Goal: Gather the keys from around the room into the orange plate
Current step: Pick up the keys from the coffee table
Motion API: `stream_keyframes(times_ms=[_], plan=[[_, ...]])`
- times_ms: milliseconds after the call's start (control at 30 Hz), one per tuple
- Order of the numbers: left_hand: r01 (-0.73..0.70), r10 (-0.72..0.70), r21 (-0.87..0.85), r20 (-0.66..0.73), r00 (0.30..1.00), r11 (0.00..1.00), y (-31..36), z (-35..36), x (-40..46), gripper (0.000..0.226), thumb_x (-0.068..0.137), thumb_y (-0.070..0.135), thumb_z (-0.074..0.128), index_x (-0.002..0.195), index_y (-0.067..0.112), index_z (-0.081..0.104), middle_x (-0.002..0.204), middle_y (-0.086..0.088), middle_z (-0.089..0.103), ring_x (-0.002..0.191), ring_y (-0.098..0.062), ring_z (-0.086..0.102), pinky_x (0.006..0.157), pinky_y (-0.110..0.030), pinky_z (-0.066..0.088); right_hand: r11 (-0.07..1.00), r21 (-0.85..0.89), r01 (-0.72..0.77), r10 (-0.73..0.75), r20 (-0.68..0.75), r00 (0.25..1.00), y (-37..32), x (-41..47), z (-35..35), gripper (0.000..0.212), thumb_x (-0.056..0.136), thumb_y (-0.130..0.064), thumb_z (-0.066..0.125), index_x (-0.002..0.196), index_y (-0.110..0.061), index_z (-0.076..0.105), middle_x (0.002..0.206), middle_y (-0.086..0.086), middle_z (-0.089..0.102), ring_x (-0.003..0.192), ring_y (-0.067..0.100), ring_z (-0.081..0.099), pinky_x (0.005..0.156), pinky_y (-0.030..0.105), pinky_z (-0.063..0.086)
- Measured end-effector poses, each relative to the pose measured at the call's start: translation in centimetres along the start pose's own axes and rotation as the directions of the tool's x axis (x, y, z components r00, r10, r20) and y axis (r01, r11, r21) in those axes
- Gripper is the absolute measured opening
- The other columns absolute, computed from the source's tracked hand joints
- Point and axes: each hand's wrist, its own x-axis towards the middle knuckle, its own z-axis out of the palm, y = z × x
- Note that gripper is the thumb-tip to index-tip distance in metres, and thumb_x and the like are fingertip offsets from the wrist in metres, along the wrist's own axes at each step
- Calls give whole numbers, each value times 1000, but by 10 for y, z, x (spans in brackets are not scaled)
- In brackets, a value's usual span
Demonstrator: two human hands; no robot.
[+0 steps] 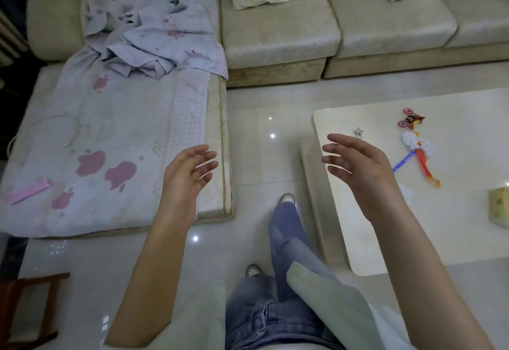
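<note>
Across the far side of the room ran a cream sofa [281, 35], its left section draped with a crumpled floral blanket [154, 44] and a quilted mat [110, 140] printed with pink apples. On the glossy tiled floor [256, 162] to the right stood a pale low table [454, 239], bearing a small red toy bike [411, 121], a bright orange and blue toy [421, 161] and the corner of a yellowish box [500, 206] at the frame edge. Both arms reached forward over the person's jeans: the left hand [187, 173] hung above the mat's edge and the right hand [355, 165] above the table's near-left corner, each with fingers loosely spread and slightly bent, holding nothing. Smallest of all, just beyond the right fingertips, lay a small metallic item on the table [358, 132], well apart from the toys; it looked like a key or a clip on a ring, silvery with a dark loop, but it was too small to tell for certain. If a key, it would likely be light, stiff and flat against a slick tabletop, so sliding it to the edge or pinching its ring seemed the surest hold. No orange plate was in view.
</note>
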Motion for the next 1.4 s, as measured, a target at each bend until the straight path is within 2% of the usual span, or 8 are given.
stream_keyframes(times_ms=[100,233,500,767,933,1133,1300,1400], plan=[[-7,6,26,22,1000,1000,13,24,40,19,91,10,47,93,19,64,86,5,70,78,-6,68,75,-21,52,999,32,-6,8,-64,998,-11,42,-6,27,91,-3,47,95,-18,68,81,-3,70,69,10,66,65,17,53],[-20,17,43,63,998,999,35,72,102,20,91,10,46,92,19,63,84,7,70,76,-5,68,76,-21,51,999,36,5,-3,-70,998,-30,107,-15,26,91,-4,47,99,-17,67,84,-2,69,70,9,66,65,17,53],[-7,-3,90,112,994,996,84,183,214,20,92,9,44,92,19,62,90,3,68,77,-5,67,74,-19,50,996,82,33,-19,-165,986,-93,223,-50,24,91,-3,48,97,-18,66,79,-4,70,66,9,66,62,16,52],[25,-89,253,242,966,967,90,284,273,21,92,10,43,92,19,62,86,4,67,75,-6,66,72,-20,48,988,147,38,23,-396,918,-111,276,-104,24,91,-2,47,102,-13,64,80,-3,67,66,10,63,66,18,50],[4,-144,356,367,919,934,87,349,311,25,93,10,42,90,21,63,86,5,68,74,-4,66,72,-20,49,975,201,94,55,-630,775,-106,291,-139,26,90,1,45,103,-11,65,82,-1,64,65,10,60,61,16,47],[3,-254,445,506,824,896,84,429,361,25,93,10,41,87,22,62,86,3,66,72,-6,65,72,-22,47,961,251,114,125,-766,630,-90,318,-157,27,90,-2,46,94,-20,64,83,0,64,65,10,61,61,15,48],[-136,-348,561,666,660,817,77,502,406,25,92,7,43,86,21,62,74,9,71,67,-3,66,70,-21,48,922,350,168,253,-870,423,-63,360,-157,25,90,-1,46,100,-16,64,81,0,64,63,8,61,60,16,48],[-265,-396,564,779,487,782,58,539,430,28,92,7,43,88,23,65,76,10,72,71,-5,66,65,-17,49,903,364,226,304,-916,262,-37,377,-157,26,90,0,44,100,-14,64,80,0,65,57,3,62,56,12,49]])
